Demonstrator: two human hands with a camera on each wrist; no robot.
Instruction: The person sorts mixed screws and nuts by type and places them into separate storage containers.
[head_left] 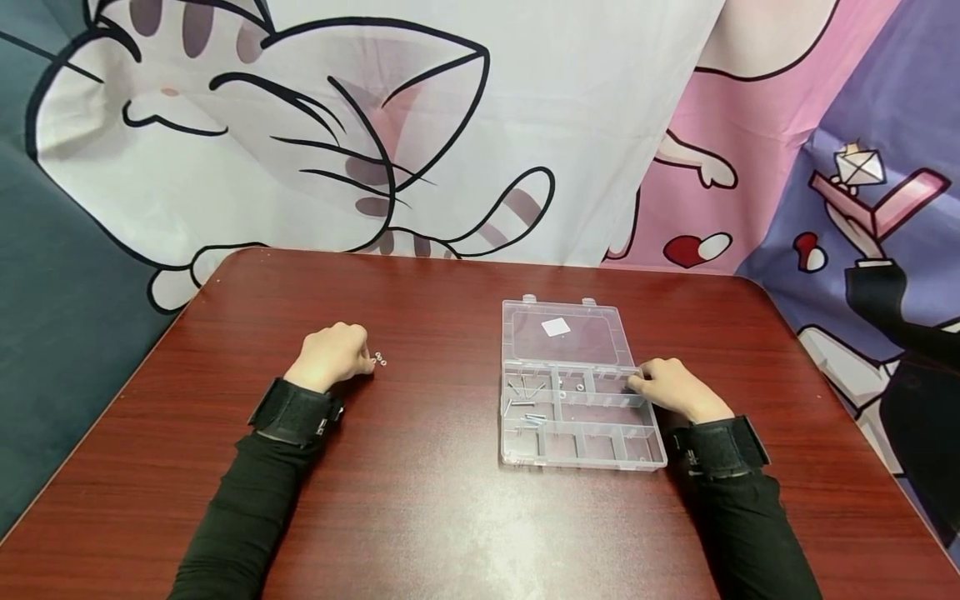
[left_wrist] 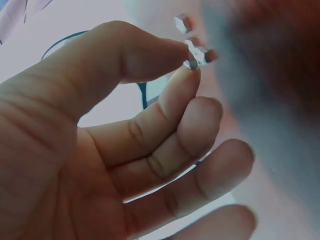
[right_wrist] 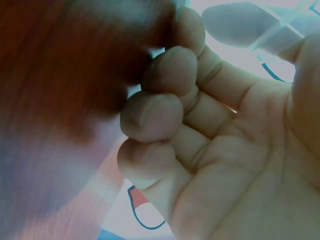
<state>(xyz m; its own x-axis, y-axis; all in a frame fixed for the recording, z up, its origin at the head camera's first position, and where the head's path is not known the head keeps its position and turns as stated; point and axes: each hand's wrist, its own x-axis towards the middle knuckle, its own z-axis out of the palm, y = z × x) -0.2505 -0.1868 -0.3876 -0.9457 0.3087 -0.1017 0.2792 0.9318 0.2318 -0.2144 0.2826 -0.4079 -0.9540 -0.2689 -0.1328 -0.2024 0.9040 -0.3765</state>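
My left hand (head_left: 333,357) is low over the table's left part, beside several small metal nuts (head_left: 380,359). Between its thumb and index fingertip it pinches a nut (left_wrist: 191,64), and more nuts (left_wrist: 183,23) lie just past the fingertips. A clear plastic compartment box (head_left: 585,429) stands with its lid (head_left: 566,337) laid back. My right hand (head_left: 678,390) grips the box's right wall, thumb over the edge and fingers curled outside. Seen from the right wrist, the thumb (right_wrist: 240,25) shows behind clear plastic. Screws (head_left: 525,389) lie in the box's left compartments; small nuts (head_left: 580,387) sit in the middle ones.
The box rests on a reddish-brown wooden table (head_left: 420,500), right of centre. A white square label (head_left: 556,327) is on the lid. Behind the table's far edge hangs a printed cartoon cloth (head_left: 585,125). A dark object (head_left: 926,433) stands beyond the right edge.
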